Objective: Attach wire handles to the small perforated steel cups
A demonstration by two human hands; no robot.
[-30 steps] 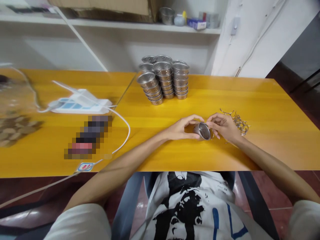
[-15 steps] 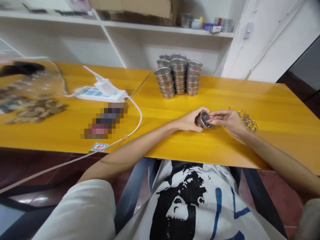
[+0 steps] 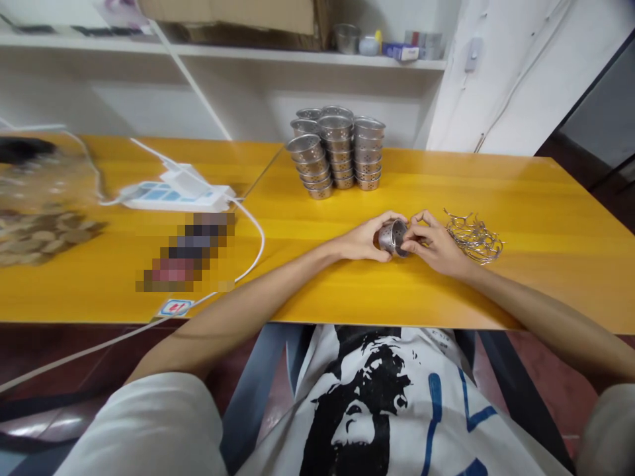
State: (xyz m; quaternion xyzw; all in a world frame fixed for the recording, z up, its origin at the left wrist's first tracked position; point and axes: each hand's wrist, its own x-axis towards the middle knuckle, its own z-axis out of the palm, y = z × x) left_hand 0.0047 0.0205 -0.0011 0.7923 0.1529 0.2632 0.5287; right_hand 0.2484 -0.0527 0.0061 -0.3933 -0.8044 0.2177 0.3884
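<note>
My left hand (image 3: pixel 366 239) grips a small perforated steel cup (image 3: pixel 391 237), held on its side just above the yellow table (image 3: pixel 546 198), its mouth turned to the right. My right hand (image 3: pixel 432 244) meets the cup's rim with thumb and fingers pinched together; what they pinch, if anything, is too small to make out. A heap of bent wire pieces (image 3: pixel 473 236) lies on the table just right of my right hand.
Stacks of the same steel cups (image 3: pixel 337 152) stand at the back middle of the table. A white power strip (image 3: pixel 173 192) with its cable (image 3: pixel 251 261) lies to the left. Brown round pieces (image 3: pixel 40 235) lie at the far left. A shelf (image 3: pixel 297 56) runs behind.
The cup has stayed between both hands while turning slightly. My right fingers went from stretched flat at the rim to a pinch on it. The camera view shifted.
</note>
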